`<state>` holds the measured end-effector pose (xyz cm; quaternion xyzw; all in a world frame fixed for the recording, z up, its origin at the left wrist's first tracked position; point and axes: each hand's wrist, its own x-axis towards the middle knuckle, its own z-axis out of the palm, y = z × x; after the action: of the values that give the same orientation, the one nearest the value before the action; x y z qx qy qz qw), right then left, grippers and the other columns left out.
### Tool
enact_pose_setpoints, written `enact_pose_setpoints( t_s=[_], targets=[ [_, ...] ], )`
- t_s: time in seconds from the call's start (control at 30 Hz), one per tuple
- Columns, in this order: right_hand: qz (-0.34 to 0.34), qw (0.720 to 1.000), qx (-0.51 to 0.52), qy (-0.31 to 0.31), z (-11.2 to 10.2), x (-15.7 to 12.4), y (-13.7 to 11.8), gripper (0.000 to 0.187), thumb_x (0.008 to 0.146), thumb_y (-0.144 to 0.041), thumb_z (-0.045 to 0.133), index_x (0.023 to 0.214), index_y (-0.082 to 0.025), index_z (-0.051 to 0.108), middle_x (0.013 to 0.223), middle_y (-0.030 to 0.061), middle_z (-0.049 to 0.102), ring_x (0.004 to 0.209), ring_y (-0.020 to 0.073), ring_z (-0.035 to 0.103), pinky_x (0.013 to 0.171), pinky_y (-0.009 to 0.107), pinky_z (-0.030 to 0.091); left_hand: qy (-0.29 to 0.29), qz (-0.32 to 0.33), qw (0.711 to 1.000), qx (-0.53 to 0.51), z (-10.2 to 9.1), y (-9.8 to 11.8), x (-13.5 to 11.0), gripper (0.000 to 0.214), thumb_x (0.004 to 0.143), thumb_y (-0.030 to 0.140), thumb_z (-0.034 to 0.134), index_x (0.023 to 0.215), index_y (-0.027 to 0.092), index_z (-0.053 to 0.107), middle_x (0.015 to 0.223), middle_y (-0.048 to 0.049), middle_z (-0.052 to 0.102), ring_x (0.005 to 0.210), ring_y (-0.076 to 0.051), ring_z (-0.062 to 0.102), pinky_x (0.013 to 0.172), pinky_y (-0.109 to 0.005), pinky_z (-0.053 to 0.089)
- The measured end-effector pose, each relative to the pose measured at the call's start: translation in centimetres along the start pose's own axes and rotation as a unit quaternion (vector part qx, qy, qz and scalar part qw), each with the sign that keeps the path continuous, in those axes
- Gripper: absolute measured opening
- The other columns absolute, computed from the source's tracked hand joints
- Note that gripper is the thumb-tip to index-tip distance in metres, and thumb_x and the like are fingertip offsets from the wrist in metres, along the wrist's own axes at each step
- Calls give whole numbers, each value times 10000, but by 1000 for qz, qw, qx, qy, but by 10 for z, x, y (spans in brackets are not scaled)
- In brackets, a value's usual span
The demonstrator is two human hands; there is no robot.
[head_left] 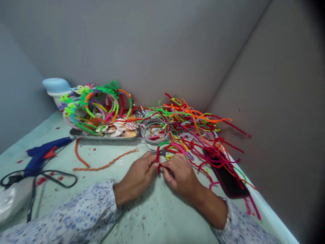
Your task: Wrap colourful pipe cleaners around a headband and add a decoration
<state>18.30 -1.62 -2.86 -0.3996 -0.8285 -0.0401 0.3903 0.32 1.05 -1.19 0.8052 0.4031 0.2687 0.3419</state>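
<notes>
At the wire coil's six o'clock, a red pipe cleaner was pinched by the fingers of the left hand and right hand. Its visible long axis was pointed towards twelve.

The left fingers are covering part of a red stem; at lower left, the edge is cropping a white object.

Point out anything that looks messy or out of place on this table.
Loose fuzzy stems sprawl in a tangle at the right, several lying across a dark phone, which looks out of place among craft supplies. Red specks dot the table near the glue gun; stains or scraps, I cannot tell.
</notes>
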Motion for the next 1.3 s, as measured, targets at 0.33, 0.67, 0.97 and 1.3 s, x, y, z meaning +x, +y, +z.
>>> enact_pose_setpoints(
  t_s=[0.33,0.67,0.97,1.3],
  targets=[
    [-13,1000,-3,-21,1,0,0,104,840,-86,517,831,-183,555,694,17,605,696,173,527,719,344,402,-16,-4,1000,6,0,-4,0,219,944,242,398,795,185,549,827,-8,531,806,-175,512,737,-298,387],
    [-17,999,-14,-24,1,-1,2,96,836,-93,523,810,-180,555,698,22,606,704,176,519,726,345,401,-39,-17,999,-27,2,-8,4,254,936,279,371,771,182,538,823,-16,542,808,-186,499,758,-307,385],
    [7,1000,-10,-12,2,0,1,87,838,-103,533,860,-161,593,710,34,607,705,180,533,716,345,406,-48,-45,994,-87,2,-9,7,221,902,267,410,808,170,586,830,-23,576,802,-184,506,757,-299,393],
    [9,1000,14,-13,1,-1,1,102,850,-124,537,918,-168,598,749,32,627,720,173,548,737,345,408,-48,-79,987,-129,1,-9,8,205,867,290,458,718,171,534,727,7,509,716,-154,455,683,-271,364]
  ],
)
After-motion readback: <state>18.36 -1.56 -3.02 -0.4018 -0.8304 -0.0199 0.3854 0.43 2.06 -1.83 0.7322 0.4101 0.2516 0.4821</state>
